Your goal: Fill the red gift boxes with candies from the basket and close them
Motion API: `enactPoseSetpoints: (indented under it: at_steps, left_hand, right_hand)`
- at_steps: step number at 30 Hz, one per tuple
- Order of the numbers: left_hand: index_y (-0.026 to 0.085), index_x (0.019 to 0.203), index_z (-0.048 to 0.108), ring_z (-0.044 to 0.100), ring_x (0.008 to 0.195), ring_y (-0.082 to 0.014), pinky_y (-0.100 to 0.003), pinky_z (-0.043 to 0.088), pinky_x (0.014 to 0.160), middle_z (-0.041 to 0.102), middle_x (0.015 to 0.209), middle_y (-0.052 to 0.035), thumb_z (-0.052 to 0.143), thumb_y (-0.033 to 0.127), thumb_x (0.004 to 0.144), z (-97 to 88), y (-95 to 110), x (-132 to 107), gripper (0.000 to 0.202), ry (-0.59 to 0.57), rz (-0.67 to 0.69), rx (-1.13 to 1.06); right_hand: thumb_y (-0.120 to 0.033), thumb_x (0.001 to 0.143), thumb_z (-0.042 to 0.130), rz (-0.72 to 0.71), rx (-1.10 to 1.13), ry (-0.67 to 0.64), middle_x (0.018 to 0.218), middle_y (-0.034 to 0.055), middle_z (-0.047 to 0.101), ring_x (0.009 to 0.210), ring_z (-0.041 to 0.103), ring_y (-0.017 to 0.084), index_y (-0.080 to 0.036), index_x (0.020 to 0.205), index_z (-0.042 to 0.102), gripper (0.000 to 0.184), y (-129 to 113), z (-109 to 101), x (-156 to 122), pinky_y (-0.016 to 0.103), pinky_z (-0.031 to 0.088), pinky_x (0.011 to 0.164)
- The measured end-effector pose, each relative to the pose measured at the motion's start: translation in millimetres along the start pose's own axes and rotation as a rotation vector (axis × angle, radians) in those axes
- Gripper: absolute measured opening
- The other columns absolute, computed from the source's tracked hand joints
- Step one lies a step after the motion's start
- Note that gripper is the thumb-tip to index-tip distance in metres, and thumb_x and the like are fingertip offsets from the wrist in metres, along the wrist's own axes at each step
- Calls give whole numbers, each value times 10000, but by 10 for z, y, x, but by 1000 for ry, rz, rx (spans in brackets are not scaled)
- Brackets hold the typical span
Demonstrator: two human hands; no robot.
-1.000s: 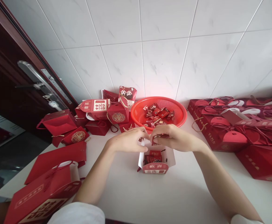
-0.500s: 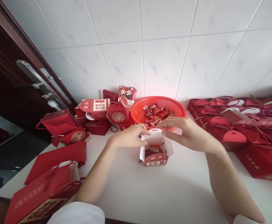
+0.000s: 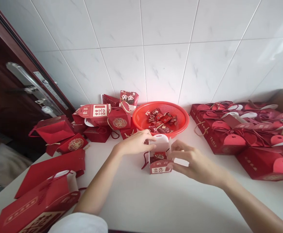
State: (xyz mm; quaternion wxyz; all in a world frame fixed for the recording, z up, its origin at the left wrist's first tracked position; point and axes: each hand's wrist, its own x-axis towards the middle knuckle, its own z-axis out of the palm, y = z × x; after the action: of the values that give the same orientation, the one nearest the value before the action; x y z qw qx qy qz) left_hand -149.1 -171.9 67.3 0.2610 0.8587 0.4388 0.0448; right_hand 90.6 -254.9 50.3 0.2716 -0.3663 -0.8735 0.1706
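Observation:
A small red candy box (image 3: 160,170) with white inner walls stands upright on the white table, its top flaps raised. Red-wrapped candies (image 3: 159,156) lie inside it. My left hand (image 3: 134,142) grips the box's left flap near the back, thumb toward the inside. On the opposite side, my right hand (image 3: 192,161) has its thumb at the front right corner and its fingers bent around the right flap. A dark red cord (image 3: 145,161) hangs at the box's left side. Just behind is a red plastic basket (image 3: 136,118) with wrapped candies (image 3: 163,119) in it.
Assorted red gift boxes (image 3: 119,119) are piled at the back left, and larger red boxes (image 3: 38,200) lie at the front left. Rows of red boxes (image 3: 226,139) fill the right side. A tiled wall (image 3: 163,71) stands behind; a dark door (image 3: 7,87) is at left.
My right hand has come down from above the back flap to the box's right side and front corner. My left hand stays at the left flap. The view has shifted slightly.

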Motion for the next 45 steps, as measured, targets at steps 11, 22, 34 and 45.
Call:
enactPoseSetpoints:
  at_steps: [11, 22, 34, 45]
  left_hand:
    - [224, 876, 714, 588, 773, -177, -289, 420, 665, 533, 923, -26, 476, 472, 941, 214, 86, 56, 350, 137, 26, 68]
    - [246, 1053, 716, 569, 936, -217, -335, 488, 833, 480, 968, -36, 546, 418, 948, 502, 293, 123, 264, 311, 37, 128]
    - [255, 1022, 777, 497, 912, -235, -377, 459, 850, 501, 880, -61, 500, 403, 996, 844, 312, 289, 315, 468, 187, 207]
    - [266, 1068, 765, 584, 919, -212, -364, 517, 847, 589, 951, -51, 632, 234, 919, 908, 233, 370, 202, 540, 331, 95]
  right_hand:
    - [-234, 956, 561, -84, -24, 261, 1140, 125, 658, 896, 648, 219, -223, 987, 512, 59, 34, 730, -272, 378, 545, 759]
    - [-105, 963, 486, -92, 94, 490, 1039, 85, 660, 947, 631, 198, -235, 996, 520, 139, 211, 897, -304, 346, 543, 802]
    - [-175, 955, 520, -14, 138, 605, 1022, 82, 674, 922, 669, 186, -217, 856, 565, 117, 327, 797, -384, 301, 544, 773]
    - [-251, 964, 542, 15, 125, 659, 996, 81, 667, 873, 668, 191, -219, 825, 592, 152, 314, 766, -371, 305, 547, 717]
